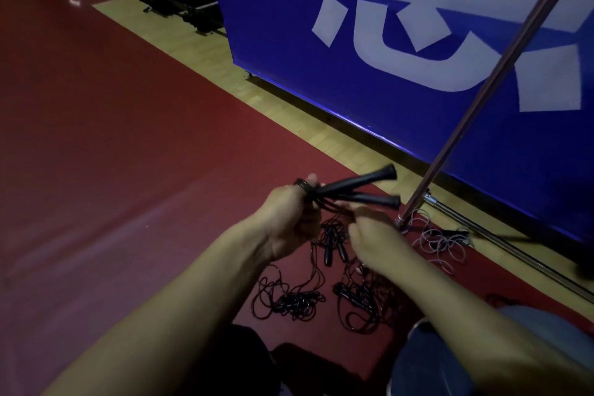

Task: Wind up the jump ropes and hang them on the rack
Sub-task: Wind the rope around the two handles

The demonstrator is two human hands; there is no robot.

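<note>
Black rope in hand: two black handles [360, 186] held together, pointing away to the right, with cord bunched under them.
Left grip: left hand [289, 219] curled round the junction of the handles and the gathered cord, firmly closed on it; a loop of cord visible over the top of the fingers.
Right grip: right hand [376, 235] just right of the left one, under the handles; fingertips seem to pinch the cord, but blurred, so cannot tell for sure.
Step in hand: probably winding the cord round the handles, or tying off the last turn; bundle not finished as far as visible.
Below the grips, on the floor: several dark jump ropes [321, 286] lying loose and tangled on the red mat [128, 138], none of them wound.
Right of the grips: one pale rope [440, 241] in loose coils at the foot of the metal pole.
Rack: slanted metal pole [482, 90] and a low bar beyond the right grip, likely part of the rack; nothing seen hanging on the visible part.
Behind the pole: blue banner [418, 42] with white characters.
Progress: early stage, judged from the scene; one rope being wound, the others on the floor left to wind, and all hanging left to do.
</note>
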